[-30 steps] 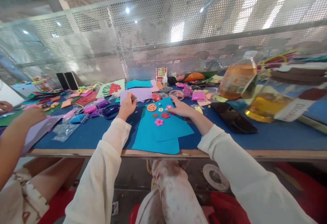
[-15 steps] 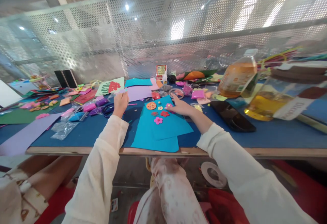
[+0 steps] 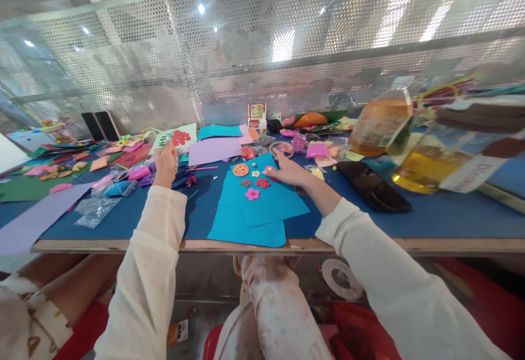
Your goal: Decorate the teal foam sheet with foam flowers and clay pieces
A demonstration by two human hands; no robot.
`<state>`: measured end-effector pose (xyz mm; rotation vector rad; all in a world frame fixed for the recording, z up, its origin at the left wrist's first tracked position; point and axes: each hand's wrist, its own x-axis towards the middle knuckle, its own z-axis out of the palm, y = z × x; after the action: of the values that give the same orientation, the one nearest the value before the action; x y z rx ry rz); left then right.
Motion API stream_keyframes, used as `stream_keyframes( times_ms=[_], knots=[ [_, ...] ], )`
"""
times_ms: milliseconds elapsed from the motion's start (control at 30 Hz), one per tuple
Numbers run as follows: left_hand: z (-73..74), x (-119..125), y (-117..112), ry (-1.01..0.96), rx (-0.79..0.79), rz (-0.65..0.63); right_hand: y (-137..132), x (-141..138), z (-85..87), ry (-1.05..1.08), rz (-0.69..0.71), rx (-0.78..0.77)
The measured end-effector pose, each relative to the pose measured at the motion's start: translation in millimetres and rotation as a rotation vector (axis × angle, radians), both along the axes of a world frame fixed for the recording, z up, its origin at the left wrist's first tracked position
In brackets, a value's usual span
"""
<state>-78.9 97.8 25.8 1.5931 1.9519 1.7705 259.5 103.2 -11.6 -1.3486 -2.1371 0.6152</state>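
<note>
My left hand [image 3: 165,164] is raised over the bagged clay at the left, its fingers curled closed; what they hold, if anything, I cannot make out. Behind it lies a pale green card [image 3: 189,134] with a red cut-out shape. My right hand [image 3: 290,170] rests at the right edge of the blue paper [image 3: 229,218], thumb and forefinger spread. Its forefinger reaches to a clear ring like a tape roll [image 3: 282,149]. The thumb lies by a small pink flower [image 3: 269,169]. On the paper sit an orange dotted disc [image 3: 240,170], a magenta flower [image 3: 252,193] and several smaller flowers.
A black phone [image 3: 373,187], an amber bottle [image 3: 379,122] and a jar of yellow liquid [image 3: 429,171] stand or lie at the right. A lilac sheet [image 3: 215,152] and a small glue bottle [image 3: 263,125] are farther back. Another person's legs [image 3: 61,278] show at the lower left.
My left hand has moved left, away from the lilac sheet to in front of the pale green card. My right hand stays in place on the blue paper.
</note>
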Motion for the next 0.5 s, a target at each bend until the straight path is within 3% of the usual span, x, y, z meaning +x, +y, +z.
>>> stream_keyframes(
  times_ms=[100,167,333,500],
  knots=[
    [0.8,9,-14,0.333,-0.267,0.261,-4,-1,3.2,-0.023,-0.002,0.009],
    [1.9,17,-23,0.483,-0.421,0.336,-6,-1,5.5,-0.052,0.013,0.026],
    [7.0,26,-31,0.704,-0.842,0.242,-8,-2,7.0,-0.082,0.049,0.059],
    [7.2,24,-27,0.779,-0.994,0.158,-9,-4,8.5,-0.106,0.054,0.060]
  ],
)
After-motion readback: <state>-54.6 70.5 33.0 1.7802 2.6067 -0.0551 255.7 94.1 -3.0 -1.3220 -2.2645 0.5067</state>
